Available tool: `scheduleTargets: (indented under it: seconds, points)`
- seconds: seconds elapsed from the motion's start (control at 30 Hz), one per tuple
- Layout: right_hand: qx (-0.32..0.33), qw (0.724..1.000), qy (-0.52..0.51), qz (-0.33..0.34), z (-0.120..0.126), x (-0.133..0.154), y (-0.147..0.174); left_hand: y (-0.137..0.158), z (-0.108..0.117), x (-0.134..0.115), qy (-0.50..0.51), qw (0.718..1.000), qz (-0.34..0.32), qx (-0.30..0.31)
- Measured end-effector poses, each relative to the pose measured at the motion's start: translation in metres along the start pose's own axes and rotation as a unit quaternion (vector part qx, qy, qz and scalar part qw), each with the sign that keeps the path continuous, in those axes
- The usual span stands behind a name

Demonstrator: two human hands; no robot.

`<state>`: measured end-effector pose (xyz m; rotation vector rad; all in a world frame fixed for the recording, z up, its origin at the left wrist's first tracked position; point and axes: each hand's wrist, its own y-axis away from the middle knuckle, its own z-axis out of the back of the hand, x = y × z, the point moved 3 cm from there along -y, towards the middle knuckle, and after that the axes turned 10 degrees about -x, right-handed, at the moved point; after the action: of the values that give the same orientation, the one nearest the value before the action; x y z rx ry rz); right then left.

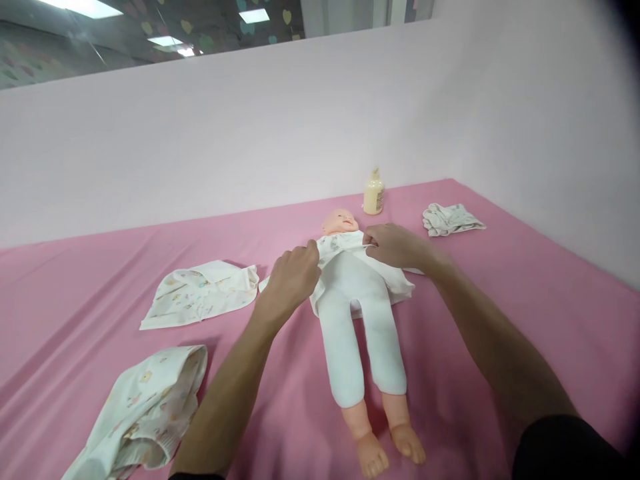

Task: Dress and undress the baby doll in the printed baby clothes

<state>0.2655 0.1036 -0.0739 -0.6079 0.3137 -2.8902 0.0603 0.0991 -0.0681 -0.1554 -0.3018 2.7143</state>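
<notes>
A baby doll (341,221) lies on its back with its head away from me and its bare feet toward me. White cloth covers its body and legs. A white printed baby shirt (395,280) is on its upper body, spread open at the front. My left hand (295,273) is closed at the shirt's left side, near the doll's shoulder; its fingertips are mostly hidden. At the chest on the right, my right hand (390,245) pinches the shirt's edge between thumb and fingers.
A pink sheet (280,413) covers the surface. Printed baby clothes (200,293) lie at left, with another printed garment (145,407) nearer me. A pump bottle (373,193) stands behind the doll's head, and a folded cloth (450,220) lies at the back right. White walls (200,147) border the back and right.
</notes>
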Motion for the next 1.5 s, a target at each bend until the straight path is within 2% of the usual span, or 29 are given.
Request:
scheduleTargets:
  seconds: [0.1, 0.17, 0.37, 0.47, 0.53, 0.6, 0.67, 0.77, 0.83, 0.9, 1.0, 1.27, 1.5]
  points:
    - [0.002, 1.000, -0.002, -0.005, 0.000, 0.002, 0.000, -0.008, -0.007, 0.002, 0.180, 0.984, 0.003, 0.004]
    - [0.004, 1.000, -0.009, -0.011, 0.000, 0.004, 0.001, -0.013, -0.013, 0.006, 0.259, 0.965, 0.031, 0.001]
    - [0.034, 0.999, -0.024, 0.000, -0.004, 0.010, 0.002, -0.026, -0.038, 0.012, 0.346, 0.931, 0.112, -0.031]
    - [0.033, 0.999, -0.032, -0.010, -0.004, 0.009, 0.001, -0.028, -0.046, 0.013, 0.373, 0.921, 0.112, -0.002]
    - [0.021, 0.999, -0.036, -0.019, -0.004, 0.007, 0.000, -0.027, -0.046, 0.013, 0.384, 0.918, 0.087, 0.041]
    - [0.013, 0.999, -0.039, -0.025, -0.004, 0.004, -0.001, -0.023, -0.040, 0.012, 0.366, 0.926, 0.048, 0.083]
    - [0.011, 0.999, -0.039, -0.028, -0.005, 0.001, -0.003, -0.016, -0.030, 0.008, 0.308, 0.947, 0.024, 0.084]
    - [0.015, 0.999, -0.036, -0.022, -0.007, -0.001, -0.004, -0.002, -0.021, -0.009, 0.176, 0.984, 0.023, 0.021]
    - [0.015, 0.999, -0.034, -0.018, -0.008, -0.001, -0.005, 0.008, -0.024, -0.031, 0.082, 0.997, -0.005, -0.011]
    - [0.016, 0.999, -0.034, -0.020, -0.008, -0.002, -0.005, 0.017, -0.034, -0.053, -0.018, 0.999, -0.033, -0.035]
    - [0.018, 0.999, -0.038, -0.024, -0.007, -0.002, -0.003, 0.024, -0.047, -0.072, -0.112, 0.990, -0.034, -0.073]
    - [0.018, 0.999, -0.033, -0.012, -0.006, 0.003, -0.002, 0.025, -0.047, -0.075, -0.156, 0.984, -0.045, -0.071]
    - [0.022, 0.999, -0.028, -0.015, -0.005, 0.004, -0.001, 0.008, -0.052, -0.053, -0.167, 0.982, -0.027, -0.078]
